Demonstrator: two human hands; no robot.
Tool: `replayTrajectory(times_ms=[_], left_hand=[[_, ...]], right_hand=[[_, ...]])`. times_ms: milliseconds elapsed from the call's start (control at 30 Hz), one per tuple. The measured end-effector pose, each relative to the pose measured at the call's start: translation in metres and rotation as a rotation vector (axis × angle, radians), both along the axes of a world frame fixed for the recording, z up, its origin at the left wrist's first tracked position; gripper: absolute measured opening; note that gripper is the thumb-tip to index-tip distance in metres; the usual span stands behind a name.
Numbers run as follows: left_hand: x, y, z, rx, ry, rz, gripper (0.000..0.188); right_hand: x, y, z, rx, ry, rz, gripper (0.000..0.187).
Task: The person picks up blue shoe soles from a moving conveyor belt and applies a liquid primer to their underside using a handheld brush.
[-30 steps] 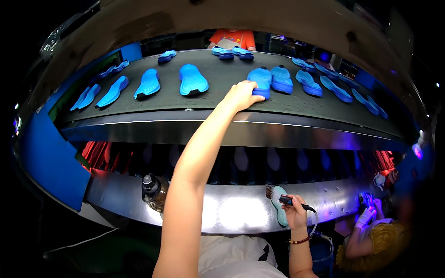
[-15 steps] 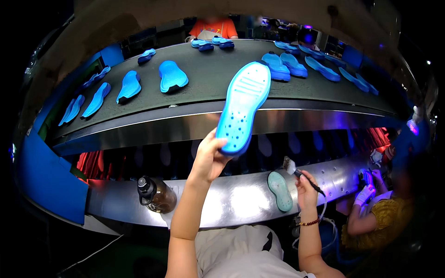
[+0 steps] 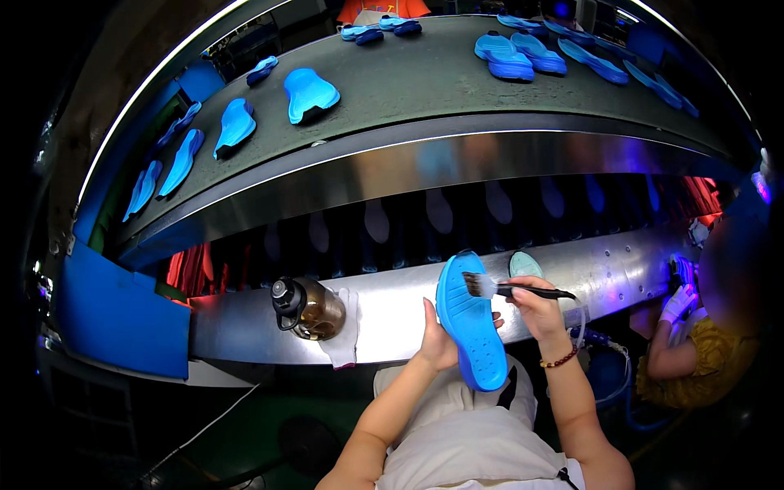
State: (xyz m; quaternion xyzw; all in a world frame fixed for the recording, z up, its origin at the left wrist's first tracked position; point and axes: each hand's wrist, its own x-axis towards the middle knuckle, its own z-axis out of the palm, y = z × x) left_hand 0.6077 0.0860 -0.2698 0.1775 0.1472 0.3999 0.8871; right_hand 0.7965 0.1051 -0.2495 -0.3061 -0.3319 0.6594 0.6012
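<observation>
My left hand holds a blue shoe sole from its left side, in front of my lap; fingertips show at the sole's right edge. Grooves cross its far half, and small holes dot the near end. In my right hand is a brush with a black handle and pale-to-dark bristles. The bristles lie over the grooved far part of the sole and appear to touch it. Just behind my right hand, a pale green insole-shaped piece rests on the metal ledge, partly hidden by the brush and hand.
A dark bottle stands on a white cloth on the metal ledge. Beyond, several blue soles lie on a dark conveyor belt. At the right, a co-worker's gloved hand is close by. Another person in orange sits across the belt.
The left hand has brought the sole down from over the belt's edge toward my lap, its grooves facing up. The brush has come left onto the sole. My view has shifted.
</observation>
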Motion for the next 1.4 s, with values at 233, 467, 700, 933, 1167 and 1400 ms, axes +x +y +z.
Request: replayTrajectory(times_ms=[233,467,700,933,1167,1400], left_hand=[[0.007,0.003,0.001,-0.114,0.017,0.097,0.097],[0.013,0.007,-0.014,-0.236,0.285,0.428,0.083],[-0.015,0.002,-0.004,-0.153,0.237,0.234,0.093],[0.004,0.003,0.022,-0.161,0.156,0.193,0.085],[-0.001,0.0,0.029,-0.088,0.096,0.105,0.082],[0.001,0.005,0.035,-0.165,0.185,0.18,0.084]], right_hand=[[-0.024,0.025,0.002,-0.011,-0.264,-0.042,0.017],[-0.051,-0.013,0.02,0.722,-1.029,-0.058,0.014],[-0.003,-0.021,0.04,0.36,-0.809,0.45,0.016],[-0.023,-0.002,0.048,0.543,-0.794,0.206,0.015],[-0.019,0.007,0.05,0.355,-0.488,0.026,0.015],[-0.017,0.002,0.056,0.333,-0.348,0.18,0.016]])
